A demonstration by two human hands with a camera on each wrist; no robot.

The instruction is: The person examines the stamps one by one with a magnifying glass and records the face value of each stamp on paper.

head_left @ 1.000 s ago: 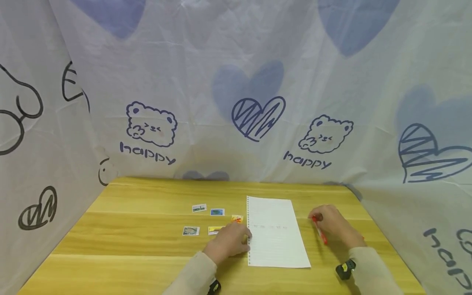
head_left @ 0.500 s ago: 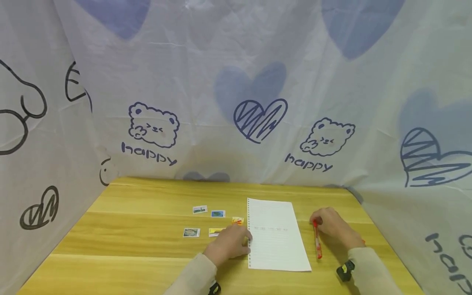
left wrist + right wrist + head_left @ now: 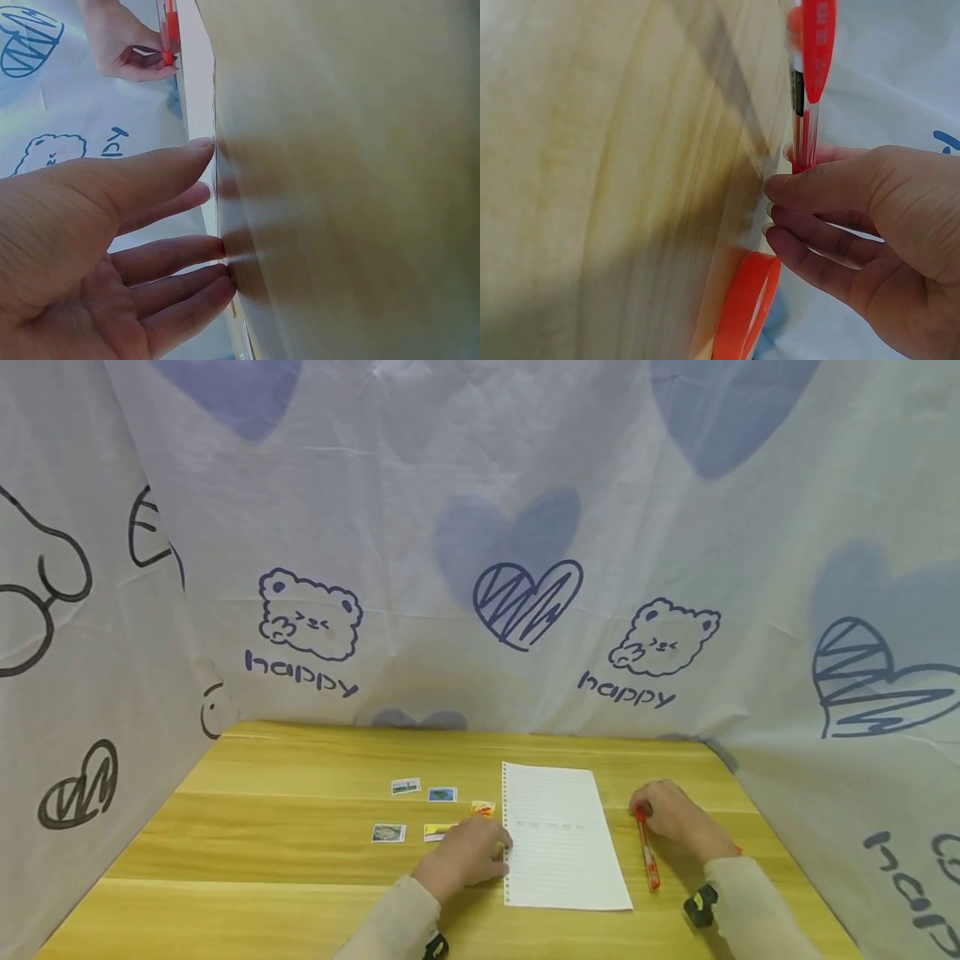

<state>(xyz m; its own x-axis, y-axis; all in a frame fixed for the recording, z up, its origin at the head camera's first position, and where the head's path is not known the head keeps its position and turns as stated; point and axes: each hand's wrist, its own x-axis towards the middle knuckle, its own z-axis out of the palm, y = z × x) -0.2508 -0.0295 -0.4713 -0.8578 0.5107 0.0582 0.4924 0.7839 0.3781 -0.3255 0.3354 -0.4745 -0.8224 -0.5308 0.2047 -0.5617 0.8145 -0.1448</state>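
A red gel pen (image 3: pixel 648 853) is pinched by its end between the thumb and fingers of my right hand (image 3: pixel 671 814), to the right of the paper. Its red clip with lettering shows in the right wrist view. A lined white sheet of paper (image 3: pixel 566 868), punched with holes down its left side, lies on the table with a faint row of writing across its middle. My left hand (image 3: pixel 467 853) rests its fingertips at the sheet's left edge, fingers loosely extended. That hand partly covers a yellow stamp (image 3: pixel 435 832) and borders a yellow-and-red stamp (image 3: pixel 483 807).
Left of the paper lie further stamps: a green-and-white one (image 3: pixel 406 786), a blue one (image 3: pixel 442 794) and a grey-green one (image 3: pixel 389 833). An orange ring (image 3: pixel 742 307) sits on the table beside my right hand. A printed cloth (image 3: pixel 420 635) hangs behind the wooden table (image 3: pixel 262 852).
The pen's free end has swung toward me, and the pen now points more directly at the table's front. My left hand and the paper have stayed in place.
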